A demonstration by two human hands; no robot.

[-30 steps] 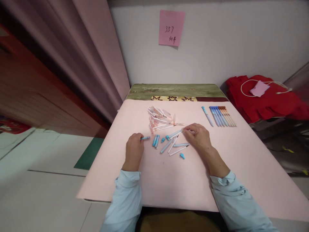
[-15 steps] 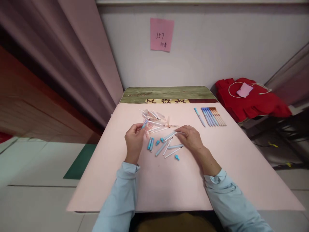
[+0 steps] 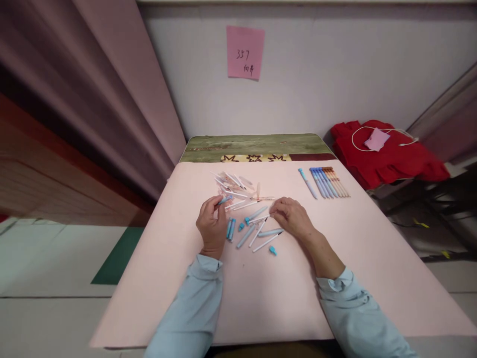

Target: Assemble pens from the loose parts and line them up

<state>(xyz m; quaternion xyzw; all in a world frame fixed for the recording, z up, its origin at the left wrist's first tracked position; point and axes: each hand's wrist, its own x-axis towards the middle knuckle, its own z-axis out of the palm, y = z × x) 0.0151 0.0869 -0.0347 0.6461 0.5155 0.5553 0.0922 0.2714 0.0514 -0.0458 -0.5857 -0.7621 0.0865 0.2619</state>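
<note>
My left hand point(image 3: 212, 223) is closed in a pinch on a blue pen part point(image 3: 225, 199), which points to the right. My right hand point(image 3: 292, 216) has thumb and fingers together at the end of a white pen refill point(image 3: 259, 218). Just beyond that refill lies a pale blue pen barrel point(image 3: 258, 213). Between the hands are more refills point(image 3: 265, 243), pale barrels point(image 3: 270, 232) and small blue pen tops point(image 3: 273, 250). Two blue grip sections point(image 3: 231, 229) lie side by side next to my left hand.
A pile of white refills and clear-pink parts point(image 3: 233, 183) lies beyond my hands. At the back right, blue and brown pens point(image 3: 328, 183) form a row, with one blue pen point(image 3: 307, 183) apart. Red cloth with a white cable point(image 3: 391, 154) is beside the table point(image 3: 283, 298).
My left hand has turned the blue pen part from steeply tilted to nearly level. My right fingers have shifted slightly, staying at the refill's end. The camera view has moved a little.
</note>
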